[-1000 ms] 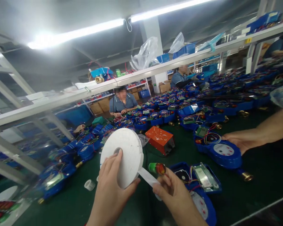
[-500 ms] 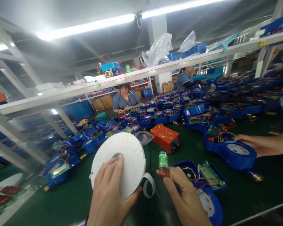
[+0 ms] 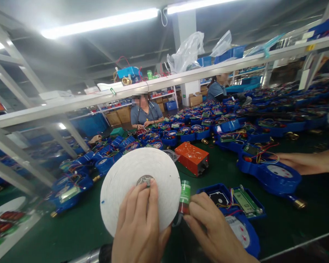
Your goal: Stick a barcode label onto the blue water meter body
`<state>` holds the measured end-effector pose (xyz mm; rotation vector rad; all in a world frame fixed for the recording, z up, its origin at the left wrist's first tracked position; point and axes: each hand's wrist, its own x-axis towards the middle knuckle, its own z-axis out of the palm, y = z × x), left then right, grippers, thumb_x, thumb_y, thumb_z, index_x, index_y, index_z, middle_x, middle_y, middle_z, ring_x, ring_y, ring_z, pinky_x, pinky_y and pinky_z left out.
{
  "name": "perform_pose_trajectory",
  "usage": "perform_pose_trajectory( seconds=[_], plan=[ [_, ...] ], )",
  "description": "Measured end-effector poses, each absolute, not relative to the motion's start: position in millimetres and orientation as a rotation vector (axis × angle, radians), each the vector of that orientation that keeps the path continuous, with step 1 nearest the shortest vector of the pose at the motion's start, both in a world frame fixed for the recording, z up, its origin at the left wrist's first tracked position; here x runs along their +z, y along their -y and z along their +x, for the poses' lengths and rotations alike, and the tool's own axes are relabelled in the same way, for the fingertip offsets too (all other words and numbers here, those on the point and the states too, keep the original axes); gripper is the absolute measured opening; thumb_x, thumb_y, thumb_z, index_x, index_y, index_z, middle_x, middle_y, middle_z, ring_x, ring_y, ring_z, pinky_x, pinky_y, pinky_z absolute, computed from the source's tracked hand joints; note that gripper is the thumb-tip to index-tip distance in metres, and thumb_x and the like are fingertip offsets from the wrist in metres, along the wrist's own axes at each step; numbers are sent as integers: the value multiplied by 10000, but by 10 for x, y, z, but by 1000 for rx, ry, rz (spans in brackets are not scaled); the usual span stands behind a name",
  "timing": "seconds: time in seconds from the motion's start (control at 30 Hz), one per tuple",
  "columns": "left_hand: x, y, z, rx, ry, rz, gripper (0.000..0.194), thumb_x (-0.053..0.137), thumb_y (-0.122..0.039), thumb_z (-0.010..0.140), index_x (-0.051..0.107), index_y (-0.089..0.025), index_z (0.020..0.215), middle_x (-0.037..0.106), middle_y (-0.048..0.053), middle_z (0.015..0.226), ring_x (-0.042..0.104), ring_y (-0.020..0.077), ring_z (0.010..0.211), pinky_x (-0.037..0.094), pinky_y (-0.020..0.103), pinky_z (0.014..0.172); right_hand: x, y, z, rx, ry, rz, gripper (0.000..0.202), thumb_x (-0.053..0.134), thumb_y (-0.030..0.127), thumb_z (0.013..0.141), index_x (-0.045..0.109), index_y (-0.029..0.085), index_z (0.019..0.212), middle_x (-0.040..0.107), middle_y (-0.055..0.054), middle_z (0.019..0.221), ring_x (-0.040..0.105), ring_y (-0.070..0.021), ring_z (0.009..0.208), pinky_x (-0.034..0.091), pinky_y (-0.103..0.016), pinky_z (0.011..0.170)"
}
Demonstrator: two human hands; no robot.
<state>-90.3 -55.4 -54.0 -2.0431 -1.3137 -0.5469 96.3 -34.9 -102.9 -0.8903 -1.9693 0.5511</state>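
Note:
A large white roll of tape is gripped by my left hand, with fingertips at its core and the thumb by the lower edge. My right hand pinches a green-labelled battery with a reddish-brown lower end, upright against the roll's right edge. A short bit of the tape's loose end shows below the battery, partly hidden by my fingers. Just beyond my right hand lies an opened blue meter housing with a green display board.
An orange box stands behind the roll. At right, another person's hand touches a blue meter. Several blue meters crowd the bench; more batteries lie at lower left. A white shelf crosses above, and two co-workers sit opposite.
The roll has turned more face-on and shifted right. My right hand has brought the battery down and left against the roll's edge, where the loose tape curl hung.

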Motion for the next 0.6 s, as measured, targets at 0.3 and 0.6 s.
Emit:
perform_pose_trajectory(
  seconds=[0.3, 0.6],
  plan=[
    [-467, 583, -752, -624, 1267, -2040, 602, 563, -302, 827, 430, -17, 1341, 546, 174, 1160, 470, 343, 1135, 293, 445, 1029, -1045, 292, 1089, 799, 1644, -1014, 703, 707, 139, 675, 453, 264, 1319, 578, -44, 1266, 541, -243, 1175, 435, -406, 1025],
    [-769, 387, -932, -860, 1410, -2061, 705, 515, -413, 886, 248, -115, 1467, 472, 182, 1291, 449, 348, 1183, 363, 473, 1005, -948, 252, 1338, 1131, 1116, -682, 570, 686, 225, 777, 442, 270, 1290, 554, -62, 1277, 518, -208, 1191, 432, -323, 1005]
  ],
)
